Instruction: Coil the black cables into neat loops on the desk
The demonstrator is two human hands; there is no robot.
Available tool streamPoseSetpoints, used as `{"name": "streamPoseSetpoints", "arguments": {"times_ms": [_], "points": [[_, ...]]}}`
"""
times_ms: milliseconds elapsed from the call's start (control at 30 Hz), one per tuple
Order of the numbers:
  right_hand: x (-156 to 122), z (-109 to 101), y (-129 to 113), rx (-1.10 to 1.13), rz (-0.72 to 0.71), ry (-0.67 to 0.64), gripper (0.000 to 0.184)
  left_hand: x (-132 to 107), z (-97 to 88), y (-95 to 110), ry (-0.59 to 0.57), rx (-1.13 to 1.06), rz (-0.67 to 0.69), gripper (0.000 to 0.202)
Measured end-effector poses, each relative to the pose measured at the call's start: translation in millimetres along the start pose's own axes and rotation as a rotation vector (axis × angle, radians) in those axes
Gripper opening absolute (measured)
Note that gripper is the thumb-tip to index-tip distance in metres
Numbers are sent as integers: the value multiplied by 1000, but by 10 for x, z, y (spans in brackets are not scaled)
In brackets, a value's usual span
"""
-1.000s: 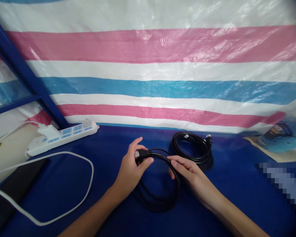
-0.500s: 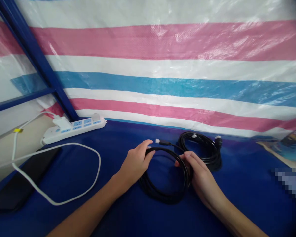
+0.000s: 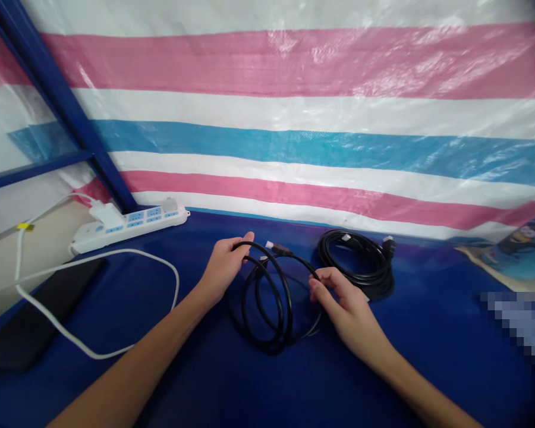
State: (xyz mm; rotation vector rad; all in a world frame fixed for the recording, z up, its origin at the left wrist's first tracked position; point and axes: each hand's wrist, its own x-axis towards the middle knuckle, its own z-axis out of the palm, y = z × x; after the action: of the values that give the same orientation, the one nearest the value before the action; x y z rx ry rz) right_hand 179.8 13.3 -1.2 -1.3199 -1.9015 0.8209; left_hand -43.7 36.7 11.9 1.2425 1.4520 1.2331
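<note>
A coiled black cable (image 3: 271,309) rests on the blue tablecloth (image 3: 249,386), its loops spread apart and partly lifted. My left hand (image 3: 225,270) is closed around the top of the loops at the coil's left side. My right hand (image 3: 339,300) pinches one strand on the coil's right side. A plug end (image 3: 277,247) sticks out near the top of the coil, between the hands. A second black cable coil (image 3: 356,261) lies flat just behind my right hand, with a plug (image 3: 387,244) at its right edge.
A white power strip (image 3: 129,226) lies at the back left, its white cord (image 3: 93,297) looping over the cloth. A dark flat object (image 3: 31,321) lies at the left edge. A striped plastic sheet (image 3: 294,119) forms the back wall. A cartoon-printed item (image 3: 512,249) sits at the right.
The flat coil has been lifted and its loops pulled apart. My left hand rose to hold the top of the loops; my right hand shifted to pinch a single strand.
</note>
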Motion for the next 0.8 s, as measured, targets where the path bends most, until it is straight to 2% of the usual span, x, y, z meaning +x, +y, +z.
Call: {"name": "streamPoseSetpoints", "arguments": {"times_ms": [167, 267, 467, 633, 700, 800], "points": [[16, -3, 24, 49, 7, 21, 23, -42, 13, 64, -177, 16, -31, 28], [26, 0, 48, 50, 41, 29, 26, -39, 30, 53, -223, 55, -23, 24], [29, 3, 110, 40, 31, -19, 32, -24, 50, 5, -154, 176, 54, 22], [40, -39, 85, -13, 21, -2, 33, -37, 74, -57, -117, 256, 80, 52], [39, -47, 62, -6, 13, -60, 35, -37, 87, -78, -115, 257, 67, 48], [21, -30, 40, 94, 53, -169, 40, -29, 101, -101, -114, 195, 16, 33]]}}
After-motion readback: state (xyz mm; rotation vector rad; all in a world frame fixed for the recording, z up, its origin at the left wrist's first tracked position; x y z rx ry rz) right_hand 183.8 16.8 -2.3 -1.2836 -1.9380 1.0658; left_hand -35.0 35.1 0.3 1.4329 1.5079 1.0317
